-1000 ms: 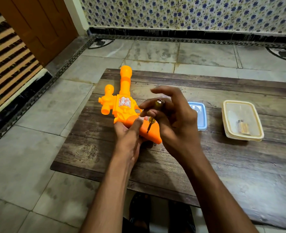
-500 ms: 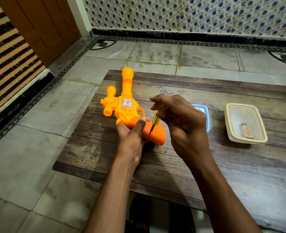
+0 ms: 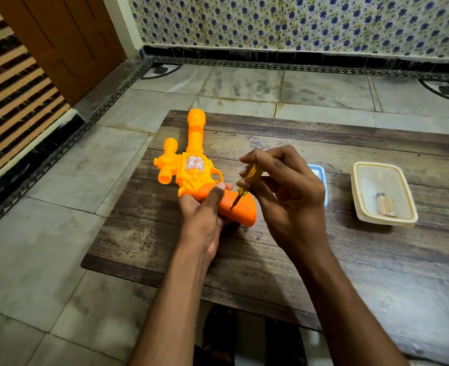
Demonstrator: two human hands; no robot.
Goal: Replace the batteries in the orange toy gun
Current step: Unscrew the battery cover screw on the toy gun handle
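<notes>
The orange toy gun [image 3: 191,178] is lying on the wooden surface [image 3: 323,260], its grip being clamped by the left hand [image 3: 202,220]. The right hand [image 3: 286,196] is pinching a yellow screwdriver [image 3: 246,184] in closed fingers [image 3: 244,184], tip seated on the grip. Judgement: pressing squarely down while turning should be preventing slippage.

Pretty dim, warm indoor light here, soft shadows under the hands and beside the plastic container [image 3: 383,193]. Wide-angle lens bends the floor tiles [image 3: 59,180] at the edges. Right side looks slightly smeared, center's sharp.
</notes>
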